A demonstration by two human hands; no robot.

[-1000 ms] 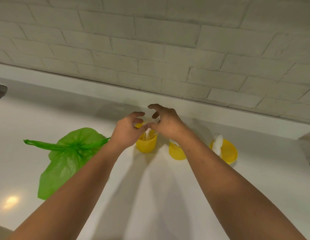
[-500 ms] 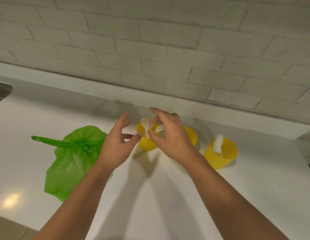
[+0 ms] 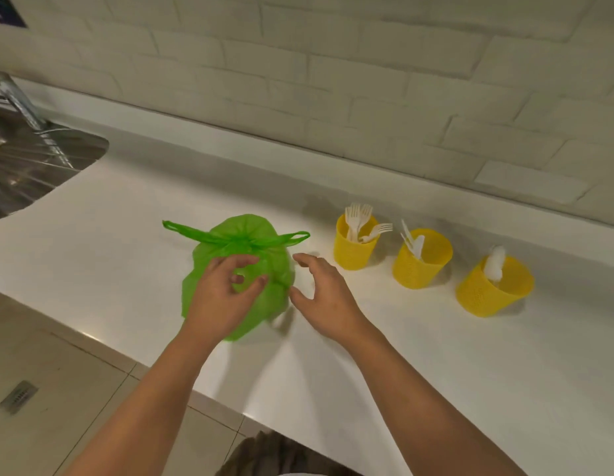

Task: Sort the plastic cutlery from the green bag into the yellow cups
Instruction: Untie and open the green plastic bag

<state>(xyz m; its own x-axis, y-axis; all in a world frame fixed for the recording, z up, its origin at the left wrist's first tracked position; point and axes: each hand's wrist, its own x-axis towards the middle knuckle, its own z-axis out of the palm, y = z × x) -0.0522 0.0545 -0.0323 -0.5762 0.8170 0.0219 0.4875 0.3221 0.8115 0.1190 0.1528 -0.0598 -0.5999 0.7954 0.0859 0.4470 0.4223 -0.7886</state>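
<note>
Green bag (image 3: 245, 226) lies limp on counter (image 3: 127, 218), left of the yellow cups (image 3: 420, 266). L hand (image 3: 223, 293) now over it, fingers loosely curled, gripping nothing; R hand (image 3: 324, 293) just beside it, spread, empty. Both were at the fork cup (image 3: 353, 250) a sec ago. Forks (image 3: 358, 216) are in, so prob. back for the next lot.

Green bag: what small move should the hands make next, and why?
Probably the left hand lowers to grip the green bag and check for leftovers: it is empty, right at the flat-lying bag, and the yellow cups already hold cutlery.
</note>
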